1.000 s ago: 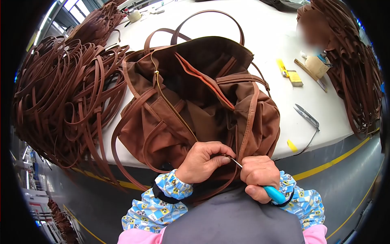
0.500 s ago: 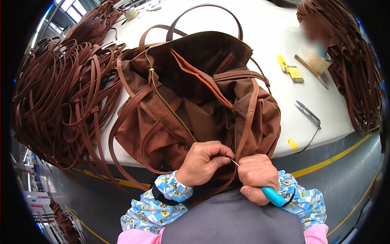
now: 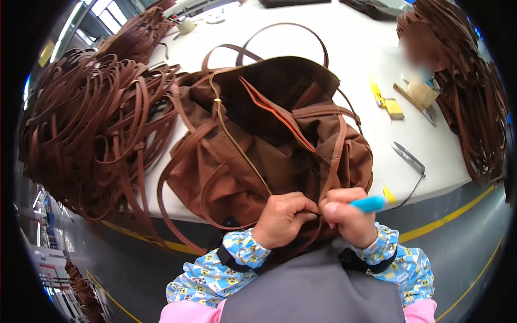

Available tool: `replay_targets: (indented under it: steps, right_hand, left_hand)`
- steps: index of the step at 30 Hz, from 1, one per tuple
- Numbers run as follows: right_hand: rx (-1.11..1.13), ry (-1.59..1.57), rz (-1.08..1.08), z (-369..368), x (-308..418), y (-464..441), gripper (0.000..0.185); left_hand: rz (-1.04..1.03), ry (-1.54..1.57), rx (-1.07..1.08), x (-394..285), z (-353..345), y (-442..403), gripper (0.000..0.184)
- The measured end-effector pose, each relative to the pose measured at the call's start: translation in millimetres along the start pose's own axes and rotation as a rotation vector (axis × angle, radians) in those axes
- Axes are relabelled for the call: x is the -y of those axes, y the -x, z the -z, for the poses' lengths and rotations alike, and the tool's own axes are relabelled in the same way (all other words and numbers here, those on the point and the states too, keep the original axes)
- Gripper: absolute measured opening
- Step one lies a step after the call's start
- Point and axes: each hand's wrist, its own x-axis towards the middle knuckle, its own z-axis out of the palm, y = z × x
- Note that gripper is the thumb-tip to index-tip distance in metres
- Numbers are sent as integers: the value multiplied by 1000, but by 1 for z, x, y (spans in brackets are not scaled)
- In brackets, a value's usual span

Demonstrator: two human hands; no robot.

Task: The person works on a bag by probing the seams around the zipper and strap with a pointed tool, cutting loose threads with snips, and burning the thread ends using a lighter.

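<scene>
A: Where do we have the brown bag?
B: Across the near edge of the bench, gaping, with its gold zip undone and its lower part hanging past that edge.
A: And our left hand?
B: Its thumb and forefinger pinch the bag at its near side; we cannot tell exactly which small part sits between them.
A: Our right hand is just beside it, isn't it?
B: Yes, its fingers clenched around a turquoise handle that sticks out to the right. We cannot see the tool's tip.
A: What lies about us?
B: Dark snips right of the bag, towards the near right corner; a yellow scrap at the near edge; brown straps heaped along the left edge, more brown pieces hanging over the right edge.
</scene>
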Motion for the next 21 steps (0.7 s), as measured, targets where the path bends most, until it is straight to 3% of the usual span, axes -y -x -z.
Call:
replay_targets:
  steps: [3,7,9,13,15,19,21]
  right_hand:
    - [-67,-363,-90,5,-7,-2,28]
    - [-54,-385,-31,6,1,10,30]
    - [-33,-304,175,15,21,20,29]
    - [-267,282,301,62,59,31,25]
    - [-332,857,225,95,68,23,21]
    - [-383,1171,71,189,41,0,25]
    - [-436,1333,-13,209,38,-5,32]
  left_hand:
    - [-37,-32,-13,-1,-4,1,11]
    - [-142,-134,-26,-3,-10,6,10]
    - [-123,-183,-23,-11,-8,10,7]
    - [-196,-200,-62,-36,8,26,11]
    - [-226,-164,-80,-42,21,36,12]
    - [-175,-108,-55,-71,66,61,14]
    - [-58,-180,-217,-73,86,78,19]
